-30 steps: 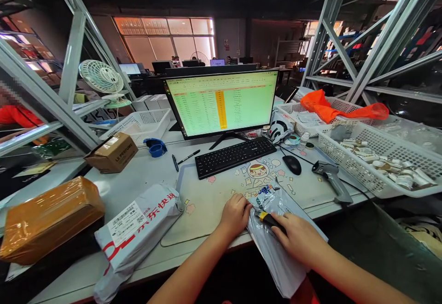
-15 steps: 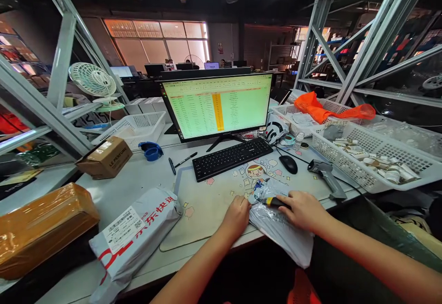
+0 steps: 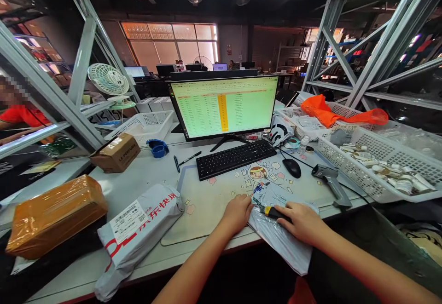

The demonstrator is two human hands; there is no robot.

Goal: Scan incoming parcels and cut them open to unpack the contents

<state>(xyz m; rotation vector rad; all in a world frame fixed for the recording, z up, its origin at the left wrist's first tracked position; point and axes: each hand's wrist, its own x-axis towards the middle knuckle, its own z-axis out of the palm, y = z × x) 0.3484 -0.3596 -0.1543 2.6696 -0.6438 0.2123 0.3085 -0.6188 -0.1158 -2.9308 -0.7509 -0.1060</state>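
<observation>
A grey-white plastic mailer bag lies at the desk's front edge, its lower part hanging over. My left hand is closed on the bag's left edge, pinching the plastic. In my right hand is a yellow and black utility knife, its tip pointing left toward the pinched edge. The blade itself is too small to make out. Beneath the bag spreads a cartoon desk mat.
Left of the mat lie a white parcel with red print and an orange taped box. Behind are a keyboard, a mouse and a monitor. At right sit a barcode scanner and a white basket of small bottles.
The view has turned slightly left, so things sit further right. The bag lies flatter, with more of its printed face showing. Both hands keep their holds.
</observation>
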